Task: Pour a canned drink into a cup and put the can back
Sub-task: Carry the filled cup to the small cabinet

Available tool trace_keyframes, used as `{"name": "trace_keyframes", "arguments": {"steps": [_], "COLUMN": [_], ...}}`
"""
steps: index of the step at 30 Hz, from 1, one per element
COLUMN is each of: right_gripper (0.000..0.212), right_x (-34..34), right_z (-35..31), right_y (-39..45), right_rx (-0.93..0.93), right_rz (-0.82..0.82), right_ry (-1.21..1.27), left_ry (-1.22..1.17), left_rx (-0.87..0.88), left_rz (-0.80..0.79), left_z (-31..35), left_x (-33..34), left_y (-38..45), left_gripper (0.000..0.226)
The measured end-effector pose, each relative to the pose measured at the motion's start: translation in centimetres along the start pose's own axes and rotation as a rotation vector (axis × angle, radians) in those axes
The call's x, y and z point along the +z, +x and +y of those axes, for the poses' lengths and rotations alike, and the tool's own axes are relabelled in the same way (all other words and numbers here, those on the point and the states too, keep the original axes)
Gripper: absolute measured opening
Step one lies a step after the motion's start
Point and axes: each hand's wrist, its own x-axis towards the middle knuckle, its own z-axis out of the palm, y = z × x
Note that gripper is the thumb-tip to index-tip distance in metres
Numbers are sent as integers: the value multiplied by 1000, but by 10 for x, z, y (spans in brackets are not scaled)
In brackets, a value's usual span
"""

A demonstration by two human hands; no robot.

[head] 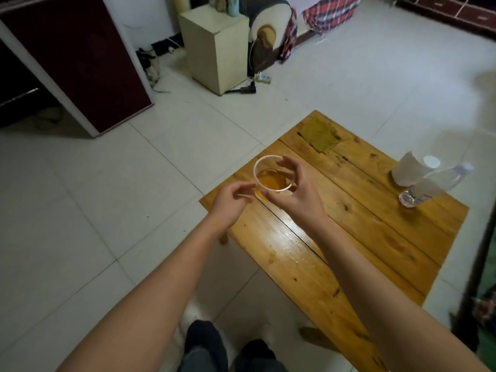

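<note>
A clear plastic cup (269, 181) holding amber drink stands at the near left corner of the wooden table (349, 237). My right hand (298, 194) grips the cup from the right, with the thumb on its near rim and the fingers curled over its far rim. My left hand (230, 202) hovers just left of the cup with its fingers loosely apart and nothing in it; its fingertips are close to the cup's side. No can is in view.
A white paper roll or cup (408, 170) and a clear plastic water bottle (432, 186) stand at the table's right side. A greenish patch (320, 135) marks the far corner. Tiled floor surrounds the table; my feet (228, 345) are below.
</note>
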Motion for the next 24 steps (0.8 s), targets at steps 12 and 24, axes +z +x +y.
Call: {"name": "trace_keyframes", "arguments": {"steps": [12,24], "right_gripper": [77,76], "right_x": [136,281], "right_z": [-79,-148], "right_y": [9,12], "right_rx": [-65,-178], "right_rz": [-200,-419], "right_ry": [69,51], "left_ry": [0,-73], "left_rx": [-37,-107], "left_rz": [137,318], "left_z": [-29,-75], "left_x": [-155,-296], "left_y": [-41,-97], "left_gripper": [32,36]}}
